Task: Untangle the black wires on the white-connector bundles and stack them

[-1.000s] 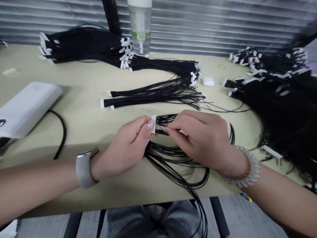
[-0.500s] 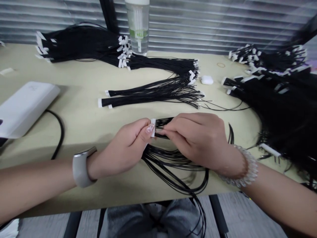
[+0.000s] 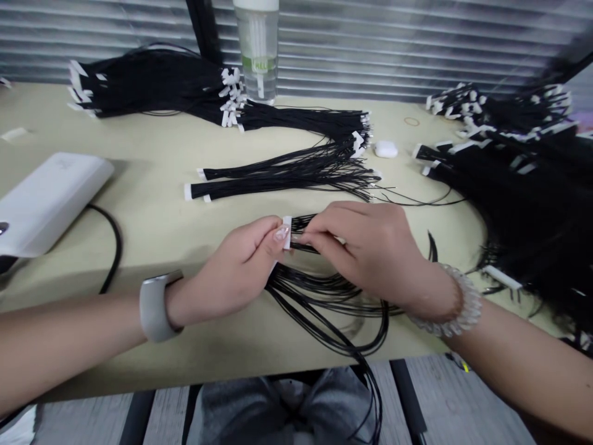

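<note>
Between thumb and fingers, my left hand [image 3: 245, 262] grips a white plug connector [image 3: 287, 232] that has many thin black wires running out of its right side. My right hand [image 3: 365, 247] is closed in a pinch at those wires, just right of the connector; a wire appears to sit between thumb and forefinger, partly hidden by them. Below both hands, more black wires [image 3: 324, 296] loop from under my left hand and hang over the table's front edge.
Bundles of black wires with white connectors lie behind [image 3: 278, 182] and along the back left [image 3: 152, 83]. A large wire heap [image 3: 523, 179] covers the right. A bottle [image 3: 258, 55], a white earbud case [image 3: 386, 149] and a white power bank [image 3: 50, 198] with a black cable stand around.
Both hands have shifted up very slightly together with the connector. My left hand keeps its grip, and my right hand still pinches close beside the connector.
</note>
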Demonstrator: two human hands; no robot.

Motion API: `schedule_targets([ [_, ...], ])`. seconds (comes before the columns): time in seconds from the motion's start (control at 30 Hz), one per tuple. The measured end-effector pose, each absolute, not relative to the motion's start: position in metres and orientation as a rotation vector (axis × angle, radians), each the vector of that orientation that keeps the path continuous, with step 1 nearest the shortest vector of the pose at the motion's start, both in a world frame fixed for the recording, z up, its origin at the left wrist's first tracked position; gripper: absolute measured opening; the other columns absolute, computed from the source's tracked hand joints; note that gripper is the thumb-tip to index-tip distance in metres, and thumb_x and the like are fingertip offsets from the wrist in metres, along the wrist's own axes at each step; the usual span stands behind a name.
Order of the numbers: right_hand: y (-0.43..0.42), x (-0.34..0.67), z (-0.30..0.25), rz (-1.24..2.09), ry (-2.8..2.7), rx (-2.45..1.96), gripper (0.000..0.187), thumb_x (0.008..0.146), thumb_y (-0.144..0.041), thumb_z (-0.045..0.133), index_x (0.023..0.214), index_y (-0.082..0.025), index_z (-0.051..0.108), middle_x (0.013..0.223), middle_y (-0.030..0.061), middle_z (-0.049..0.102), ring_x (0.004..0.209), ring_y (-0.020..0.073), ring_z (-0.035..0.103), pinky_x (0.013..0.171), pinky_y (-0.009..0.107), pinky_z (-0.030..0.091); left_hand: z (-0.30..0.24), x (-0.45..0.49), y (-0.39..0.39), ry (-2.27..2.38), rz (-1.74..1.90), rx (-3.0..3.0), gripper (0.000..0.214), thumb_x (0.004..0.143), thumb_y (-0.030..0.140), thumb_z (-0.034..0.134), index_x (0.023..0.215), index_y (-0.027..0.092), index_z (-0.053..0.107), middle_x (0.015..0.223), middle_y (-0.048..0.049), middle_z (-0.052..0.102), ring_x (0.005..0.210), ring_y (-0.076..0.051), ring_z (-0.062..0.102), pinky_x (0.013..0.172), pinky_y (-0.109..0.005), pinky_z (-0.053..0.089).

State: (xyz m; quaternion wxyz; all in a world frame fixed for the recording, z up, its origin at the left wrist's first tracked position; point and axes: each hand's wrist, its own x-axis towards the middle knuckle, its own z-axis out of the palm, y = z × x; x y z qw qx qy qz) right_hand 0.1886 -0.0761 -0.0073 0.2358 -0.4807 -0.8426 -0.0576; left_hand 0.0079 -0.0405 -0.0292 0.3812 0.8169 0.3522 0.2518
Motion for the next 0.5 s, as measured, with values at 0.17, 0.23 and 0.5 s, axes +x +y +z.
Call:
schedule_targets([
  [0.17, -0.069, 0.204, 0.000, -0.167, -2.303, -1.468, 0.018, 0.074, -0.032, 0.062, 0.079, -0.017, 0.053, 0.072, -0.0017, 0.055, 0.062, 0.0080, 0.047, 0.055, 0.022, 0.035, -0.030, 0.008, -0.041, 1.047, 0.753, 1.955, 0.033, 0.090, 0.039, 0.030, 0.068, 0.018, 0.043, 0.063, 0.0015, 0.048, 0.057, -0.010, 0.043, 0.052, -0.022, 0.038],
  [0.23, -0.069, 0.212, 0.007, -0.178, -2.236, -1.506, 0.041, 0.062, -0.043, 0.070, 0.084, -0.016, 0.049, 0.079, 0.0009, 0.053, 0.062, 0.0087, 0.043, 0.053, 0.023, 0.034, -0.030, 0.008, -0.041, 1.109, 0.802, 1.888, 0.034, 0.090, 0.040, 0.031, 0.068, 0.018, 0.044, 0.062, 0.0014, 0.049, 0.055, -0.010, 0.044, 0.050, -0.022, 0.037],
  [0.5, -0.082, 0.233, 0.033, 0.429, -2.210, -1.610, 0.047, 0.079, -0.049, 0.049, 0.050, -0.015, 0.038, 0.047, -0.0032, 0.028, 0.045, 0.0046, 0.027, 0.040, 0.022, 0.019, -0.034, 0.010, -0.038, 1.210, 0.958, 1.810, 0.035, 0.090, 0.041, 0.031, 0.071, 0.018, 0.049, 0.065, 0.0006, 0.050, 0.057, -0.010, 0.045, 0.051, -0.022, 0.038],
])
